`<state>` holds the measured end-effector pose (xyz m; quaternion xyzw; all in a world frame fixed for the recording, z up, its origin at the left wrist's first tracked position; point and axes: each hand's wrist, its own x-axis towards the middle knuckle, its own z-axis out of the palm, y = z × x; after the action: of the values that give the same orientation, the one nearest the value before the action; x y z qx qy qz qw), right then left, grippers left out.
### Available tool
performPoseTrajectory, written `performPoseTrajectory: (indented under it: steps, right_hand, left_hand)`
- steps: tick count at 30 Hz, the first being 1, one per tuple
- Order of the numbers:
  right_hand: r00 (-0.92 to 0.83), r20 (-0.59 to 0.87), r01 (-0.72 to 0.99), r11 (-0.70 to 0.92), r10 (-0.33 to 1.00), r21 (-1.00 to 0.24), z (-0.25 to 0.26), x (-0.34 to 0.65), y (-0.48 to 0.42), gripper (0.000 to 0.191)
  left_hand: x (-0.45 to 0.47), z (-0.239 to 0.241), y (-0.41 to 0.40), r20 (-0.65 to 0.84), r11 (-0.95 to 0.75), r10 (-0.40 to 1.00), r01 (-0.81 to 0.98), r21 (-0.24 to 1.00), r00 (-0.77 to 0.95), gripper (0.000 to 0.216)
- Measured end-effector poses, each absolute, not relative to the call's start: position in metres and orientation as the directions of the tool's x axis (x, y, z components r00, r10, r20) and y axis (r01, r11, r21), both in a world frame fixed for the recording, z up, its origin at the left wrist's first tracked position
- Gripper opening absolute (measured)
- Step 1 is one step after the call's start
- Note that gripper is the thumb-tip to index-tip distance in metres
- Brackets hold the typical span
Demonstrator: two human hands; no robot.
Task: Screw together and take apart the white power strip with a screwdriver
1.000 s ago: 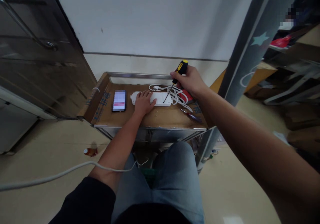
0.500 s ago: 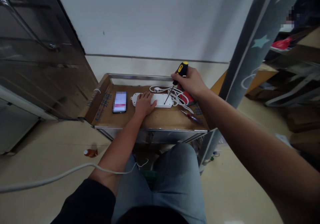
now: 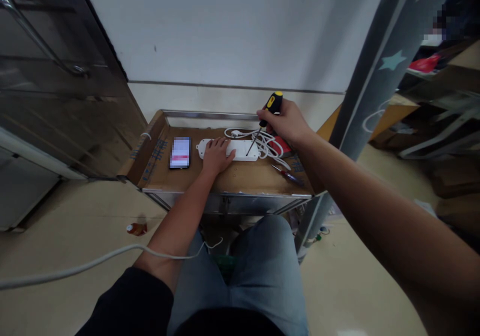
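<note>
A white power strip [image 3: 243, 151] lies across the cardboard-lined table. My left hand [image 3: 218, 157] rests flat on its left half, fingers spread, pressing against the surface. In my right hand [image 3: 287, 118] is a screwdriver [image 3: 273, 103] with a black and yellow handle, held tilted. Its thin shaft slants down to the left, and the tip meets the right part of the strip. Whether the tip sits in a screw hole I cannot tell. The strip's white cord [image 3: 268, 141] lies coiled behind and to its right, with the plug [image 3: 235, 134] near the back edge.
A second screwdriver [image 3: 288, 176] lies at the front right of the cardboard [image 3: 195, 180]. To the left is a phone [image 3: 180, 152], lit up. Something red [image 3: 280, 146] sits beneath the cord. A metal rail edges the table's back. A bottle [image 3: 136, 229] lies on the floor.
</note>
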<state>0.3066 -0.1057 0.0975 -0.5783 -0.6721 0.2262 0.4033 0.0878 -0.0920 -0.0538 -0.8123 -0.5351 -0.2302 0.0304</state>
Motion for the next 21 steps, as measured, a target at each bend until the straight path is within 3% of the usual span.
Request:
performPoseTrajectory:
  steps: [6,9,11,13,19,21]
  right_hand:
    - [-0.002,0.286,0.703,0.205,0.958,-0.681,0.115,0.3,-0.117,0.035]
    - [-0.013,0.359,0.781,0.234,0.933,-0.579,0.128,0.299,-0.123,0.072]
    - [-0.086,0.359,0.837,0.262,0.93,-0.481,0.137,0.301,-0.125,0.085]
    - [-0.176,0.282,0.855,0.289,0.943,-0.431,0.147,0.304,-0.124,0.073]
    - [-0.28,0.06,0.81,0.27,0.958,-0.52,0.167,0.31,-0.111,0.025]
    - [-0.28,0.028,0.826,0.256,0.96,-0.503,0.171,0.308,-0.107,0.028]
  left_hand:
    - [0.087,-0.053,-0.092,0.408,-0.427,0.854,0.883,0.194,0.323,0.052]
    - [0.088,-0.053,-0.092,0.411,-0.429,0.852,0.883,0.192,0.324,0.052]
    - [0.088,-0.053,-0.092,0.413,-0.43,0.851,0.882,0.191,0.326,0.051]
    - [0.088,-0.052,-0.092,0.416,-0.431,0.849,0.882,0.19,0.325,0.051]
    - [0.088,-0.055,-0.092,0.428,-0.441,0.842,0.876,0.195,0.328,0.051]
    - [0.087,-0.056,-0.092,0.431,-0.442,0.841,0.875,0.198,0.327,0.05]
